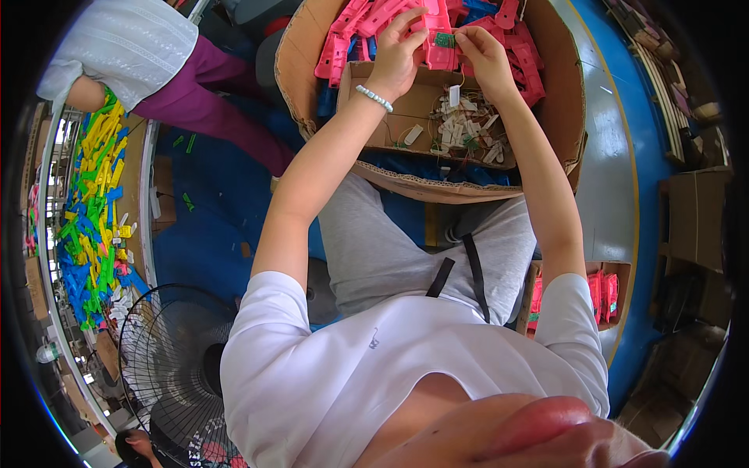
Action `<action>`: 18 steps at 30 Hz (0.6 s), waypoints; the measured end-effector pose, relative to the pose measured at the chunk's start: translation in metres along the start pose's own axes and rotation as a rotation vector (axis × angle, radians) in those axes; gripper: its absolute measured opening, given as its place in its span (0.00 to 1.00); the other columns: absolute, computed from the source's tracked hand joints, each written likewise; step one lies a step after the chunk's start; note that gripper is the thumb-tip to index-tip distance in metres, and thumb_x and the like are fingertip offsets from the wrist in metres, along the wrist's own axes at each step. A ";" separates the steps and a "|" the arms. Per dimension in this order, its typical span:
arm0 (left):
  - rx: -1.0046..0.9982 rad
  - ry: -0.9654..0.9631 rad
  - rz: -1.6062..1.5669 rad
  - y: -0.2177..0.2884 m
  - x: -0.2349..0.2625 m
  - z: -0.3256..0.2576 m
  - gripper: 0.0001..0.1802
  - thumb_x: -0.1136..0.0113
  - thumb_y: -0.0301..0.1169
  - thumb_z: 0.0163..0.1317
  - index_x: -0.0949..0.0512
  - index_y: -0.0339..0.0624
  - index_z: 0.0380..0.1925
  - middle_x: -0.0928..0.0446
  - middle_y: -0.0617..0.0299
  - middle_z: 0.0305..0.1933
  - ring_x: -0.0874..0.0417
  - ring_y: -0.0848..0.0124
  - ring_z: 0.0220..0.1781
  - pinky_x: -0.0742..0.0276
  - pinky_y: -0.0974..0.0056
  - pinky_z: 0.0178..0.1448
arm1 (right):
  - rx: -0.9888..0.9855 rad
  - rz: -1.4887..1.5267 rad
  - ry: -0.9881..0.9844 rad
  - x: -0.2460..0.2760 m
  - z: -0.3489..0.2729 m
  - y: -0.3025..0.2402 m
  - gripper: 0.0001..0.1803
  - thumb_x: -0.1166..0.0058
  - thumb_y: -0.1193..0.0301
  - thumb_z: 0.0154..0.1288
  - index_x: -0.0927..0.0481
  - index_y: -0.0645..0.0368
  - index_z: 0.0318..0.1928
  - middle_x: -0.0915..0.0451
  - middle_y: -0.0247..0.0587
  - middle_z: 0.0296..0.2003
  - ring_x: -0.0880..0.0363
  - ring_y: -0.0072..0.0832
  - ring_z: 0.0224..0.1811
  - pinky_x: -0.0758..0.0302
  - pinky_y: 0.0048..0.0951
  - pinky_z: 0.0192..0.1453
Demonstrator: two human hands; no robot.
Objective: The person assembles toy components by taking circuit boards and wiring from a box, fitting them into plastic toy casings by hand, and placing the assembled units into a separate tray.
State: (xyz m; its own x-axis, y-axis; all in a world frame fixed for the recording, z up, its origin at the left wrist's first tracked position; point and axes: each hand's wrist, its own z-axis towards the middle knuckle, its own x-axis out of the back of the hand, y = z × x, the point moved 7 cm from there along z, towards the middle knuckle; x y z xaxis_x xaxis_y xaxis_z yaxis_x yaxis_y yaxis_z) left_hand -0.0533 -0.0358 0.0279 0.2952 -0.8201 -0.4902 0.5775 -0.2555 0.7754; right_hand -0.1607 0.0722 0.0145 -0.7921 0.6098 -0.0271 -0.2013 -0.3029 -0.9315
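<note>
Blue workshop floor (203, 249) fills the background, seen from above by a seated person in a white shirt and grey trousers. On the person's lap rests a large cardboard box (562, 101) heaped with pink plastic parts (367, 23), and inside it, along its near wall, sits a shallow cardboard tray (398, 117) holding a loose pile of small white pieces (468, 129) toward its right end.

Both hands meet above the tray's far edge. The left hand (398, 54), with a pale bead bracelet (374, 97) at the wrist, has its grip closed on a pink part (438, 56), fingers curled over its top and left side. The right hand (484, 51) pinches a small green chip (445, 39) between thumb and forefinger and presses it against the upper face of that same pink part. So the chip lies just left of the right grip and just right of the left grip, with the 2 hands nearly touching. The pink part's long axis seems to run away from the person, though fingers cover much of it. The right hand is nearer the white pieces below.

How the chip seats on the part is hidden by fingertips. The box's far side is cut off at the top edge. At left, another person in a white top and purple trousers stands by a desk (144, 195) strewn with yellow, green and blue parts (94, 203); a fan (172, 366) sits lower left, and more pink parts in a box (605, 296) lie at right.
</note>
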 end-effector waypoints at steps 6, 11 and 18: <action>0.026 0.065 -0.052 0.011 -0.008 -0.007 0.19 0.48 0.19 0.66 0.25 0.38 0.57 0.23 0.59 0.55 0.21 0.73 0.53 0.25 0.67 0.59 | -0.064 0.187 0.004 -0.001 -0.001 0.002 0.12 0.47 0.69 0.73 0.22 0.66 0.47 0.21 0.31 0.34 0.26 0.15 0.38 0.28 0.19 0.44; 0.061 -0.011 0.053 0.003 -0.013 -0.011 0.19 0.46 0.21 0.67 0.25 0.40 0.58 0.22 0.62 0.53 0.22 0.76 0.52 0.25 0.70 0.58 | -0.018 -0.035 0.065 0.002 -0.002 0.004 0.13 0.45 0.68 0.72 0.21 0.67 0.46 0.20 0.33 0.35 0.25 0.17 0.38 0.28 0.20 0.44; -0.026 -0.005 0.245 0.005 -0.012 -0.011 0.19 0.44 0.21 0.65 0.24 0.40 0.56 0.22 0.62 0.52 0.22 0.77 0.51 0.26 0.70 0.58 | -0.031 -0.043 0.056 0.001 -0.001 0.002 0.13 0.45 0.68 0.71 0.21 0.67 0.46 0.19 0.33 0.35 0.24 0.17 0.39 0.28 0.20 0.45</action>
State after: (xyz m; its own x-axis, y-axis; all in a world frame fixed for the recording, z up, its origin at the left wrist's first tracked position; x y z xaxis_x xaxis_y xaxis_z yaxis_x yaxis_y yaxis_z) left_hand -0.0455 -0.0220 0.0333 0.4255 -0.8583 -0.2869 0.5087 -0.0354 0.8602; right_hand -0.1611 0.0725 0.0128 -0.7495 0.6619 -0.0060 -0.2159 -0.2530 -0.9431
